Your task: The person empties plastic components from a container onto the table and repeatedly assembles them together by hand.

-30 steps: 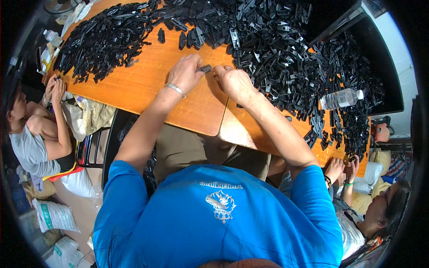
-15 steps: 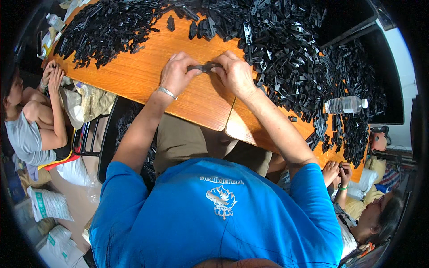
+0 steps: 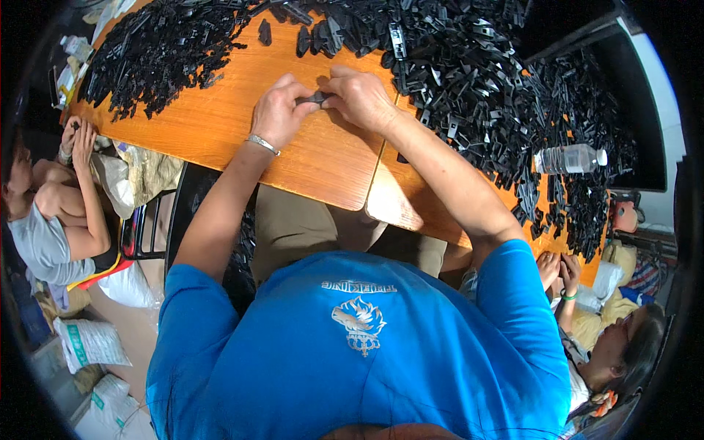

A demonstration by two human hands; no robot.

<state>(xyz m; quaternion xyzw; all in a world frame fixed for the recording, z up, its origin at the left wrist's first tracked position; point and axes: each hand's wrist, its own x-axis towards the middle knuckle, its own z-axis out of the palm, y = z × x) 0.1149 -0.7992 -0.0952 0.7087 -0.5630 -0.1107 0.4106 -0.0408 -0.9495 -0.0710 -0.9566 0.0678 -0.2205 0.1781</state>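
Over the wooden table (image 3: 308, 161), my left hand (image 3: 280, 111) and my right hand (image 3: 359, 97) meet around one small black plastic part (image 3: 316, 98). The left thumb and fingers pinch its left end, and the right fingers close on its other end, partly covering it. Beyond my hands a few loose black parts (image 3: 323, 37) lie on the wood. A large heap of black plastic pieces (image 3: 462, 95) spreads to the right of my right hand. Another heap of thinner black pieces (image 3: 169, 51) lies at the far left.
A clear plastic bottle (image 3: 570, 159) lies on the right heap, by a big black bin (image 3: 623, 110). Co-workers sit at the left (image 3: 55, 220) and lower right (image 3: 609, 352), hands at the table edge. White sacks (image 3: 92, 343) stand on the floor at left.
Both hands have shifted slightly left and up in the picture with the black part between them. The whole view has moved a little too.
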